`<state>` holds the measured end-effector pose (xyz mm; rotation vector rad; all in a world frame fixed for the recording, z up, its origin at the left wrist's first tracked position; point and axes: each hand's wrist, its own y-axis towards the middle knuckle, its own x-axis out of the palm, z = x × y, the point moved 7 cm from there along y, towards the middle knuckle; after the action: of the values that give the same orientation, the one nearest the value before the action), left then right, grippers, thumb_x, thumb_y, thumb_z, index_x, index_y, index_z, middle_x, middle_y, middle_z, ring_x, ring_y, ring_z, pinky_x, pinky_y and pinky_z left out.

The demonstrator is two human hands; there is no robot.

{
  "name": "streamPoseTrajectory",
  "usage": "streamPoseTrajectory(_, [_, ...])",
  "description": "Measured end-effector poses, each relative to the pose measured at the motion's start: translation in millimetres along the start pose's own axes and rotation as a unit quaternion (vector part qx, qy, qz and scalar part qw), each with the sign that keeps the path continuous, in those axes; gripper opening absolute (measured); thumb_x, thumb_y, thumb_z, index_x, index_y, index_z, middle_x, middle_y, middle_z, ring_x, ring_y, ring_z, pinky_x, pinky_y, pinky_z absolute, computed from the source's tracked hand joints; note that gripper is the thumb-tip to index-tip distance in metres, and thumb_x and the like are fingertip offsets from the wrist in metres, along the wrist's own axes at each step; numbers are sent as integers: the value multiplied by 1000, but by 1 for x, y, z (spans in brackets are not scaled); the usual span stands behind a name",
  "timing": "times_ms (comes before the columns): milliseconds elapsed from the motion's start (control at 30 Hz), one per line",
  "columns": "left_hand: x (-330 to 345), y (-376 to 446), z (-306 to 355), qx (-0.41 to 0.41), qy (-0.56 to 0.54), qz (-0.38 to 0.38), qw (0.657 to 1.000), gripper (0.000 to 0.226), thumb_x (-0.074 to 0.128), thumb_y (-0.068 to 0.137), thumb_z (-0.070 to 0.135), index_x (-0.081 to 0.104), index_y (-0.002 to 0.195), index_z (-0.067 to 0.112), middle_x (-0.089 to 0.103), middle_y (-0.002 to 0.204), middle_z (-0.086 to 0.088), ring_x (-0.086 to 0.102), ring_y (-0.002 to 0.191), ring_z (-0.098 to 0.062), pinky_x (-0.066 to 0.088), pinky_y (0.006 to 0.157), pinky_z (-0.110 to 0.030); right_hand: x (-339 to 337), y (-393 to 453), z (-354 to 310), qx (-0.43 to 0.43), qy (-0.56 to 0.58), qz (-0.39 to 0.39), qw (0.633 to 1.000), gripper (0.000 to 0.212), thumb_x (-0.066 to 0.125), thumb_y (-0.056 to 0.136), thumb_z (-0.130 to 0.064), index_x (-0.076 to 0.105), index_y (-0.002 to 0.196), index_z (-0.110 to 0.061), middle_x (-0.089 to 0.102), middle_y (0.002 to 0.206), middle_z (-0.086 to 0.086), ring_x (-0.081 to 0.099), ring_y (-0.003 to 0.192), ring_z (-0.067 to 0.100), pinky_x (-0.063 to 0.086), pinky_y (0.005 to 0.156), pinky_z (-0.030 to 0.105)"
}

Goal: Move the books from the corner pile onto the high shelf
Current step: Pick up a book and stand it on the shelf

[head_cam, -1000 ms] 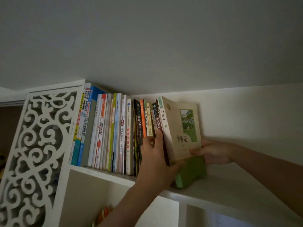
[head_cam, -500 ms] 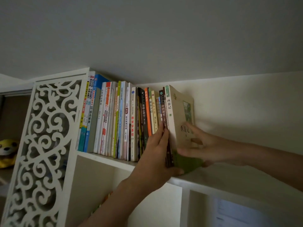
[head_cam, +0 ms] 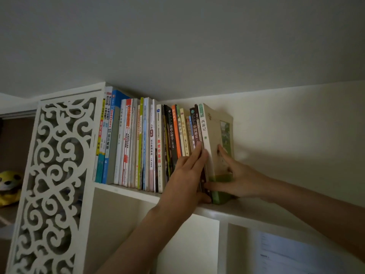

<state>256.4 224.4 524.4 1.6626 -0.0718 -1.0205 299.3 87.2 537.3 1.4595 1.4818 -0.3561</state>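
Note:
A beige book with a green lower band point(head_cam: 215, 131) stands upright at the right end of a row of upright books point(head_cam: 138, 145) on the high white shelf point(head_cam: 126, 191). My right hand point(head_cam: 237, 178) grips it, fingers spread on the cover and thumb across the bottom of the spine. My left hand point(head_cam: 185, 178) lies flat against the neighbouring spines, fingertips at the beige book's spine and thumb at the shelf edge. The corner pile is out of view.
A white carved lattice panel point(head_cam: 55, 175) closes the shelf's left side. The ceiling sits just above the book tops. A yellow plush toy point(head_cam: 8, 186) sits far left. Bare shelf board runs right of the book, with a paper sheet point(head_cam: 286, 252) below.
The beige book has swung from a rightward lean to upright against the row. My left hand went from clasping it to lying flat on the spines. My right hand moved onto the cover.

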Motion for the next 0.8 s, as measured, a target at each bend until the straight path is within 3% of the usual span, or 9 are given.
streamPoseTrajectory(67, [1,2,-1,-6,9,-12,1000,102,75,78,28,6,154,25,-8,160,13,14,141,-12,16,116,-28,2,-2,-1,13,4,4,1000,132,74,54,-71,-18,146,-48,25,157,-11,34,139,15,36,112,37])
streamPoseTrajectory(167, [-4,-5,6,-25,22,-22,999,92,71,82,26,12,153,23,0,161,8,18,142,-15,24,118,-35,9,-20,-12,11,-22,18,1000,110,70,76,-57,-7,152,-38,31,155,-6,39,137,19,37,111,34])
streamPoseTrajectory(233, [-12,-16,25,-10,17,22,1000,69,69,84,17,37,145,20,29,155,0,32,136,-19,35,113,-40,9,-44,-28,-40,-75,39,996,73,65,88,-39,27,149,-28,45,146,-1,47,129,21,42,106,34])
streamPoseTrajectory(333, [-24,-55,62,14,-63,121,991,37,69,83,12,62,119,17,63,116,2,53,109,-15,47,91,-26,-3,-110,-52,-145,-149,121,971,20,59,91,-19,71,107,-15,67,113,2,62,103,21,52,91,37])
streamPoseTrajectory(467, [-9,-134,131,30,-157,132,978,20,66,83,13,63,102,14,64,98,3,55,89,-9,41,76,-14,10,-229,-35,-183,-220,136,949,27,49,88,-28,75,89,-20,69,82,-5,64,72,16,53,66,37])
streamPoseTrajectory(533, [31,-178,169,28,-210,35,977,19,64,84,15,62,103,14,63,97,4,56,84,-8,45,74,-16,34,-282,14,-134,-214,98,962,20,55,87,-29,75,90,-26,70,81,-9,64,68,12,54,61,35])
streamPoseTrajectory(633, [133,-261,205,-30,-243,-190,951,25,64,85,21,62,110,18,62,104,3,57,90,-12,46,78,-23,93,-355,130,17,-190,-11,981,13,64,85,-28,76,92,-26,72,86,-10,66,74,11,55,67,32])
streamPoseTrajectory(700, [214,-327,206,-117,-255,-329,902,32,67,85,22,61,116,18,60,113,0,58,99,-17,45,84,-27,137,-412,217,159,-147,-78,973,20,59,85,-33,75,88,-21,70,84,-6,64,74,15,54,68,32])
streamPoseTrajectory(800, [300,-436,210,-217,-257,-537,774,54,69,83,35,51,132,21,52,131,2,52,119,-22,45,98,-33,202,-503,311,340,-88,-192,917,46,45,86,-46,70,109,-14,68,105,6,63,92,21,48,75,26])
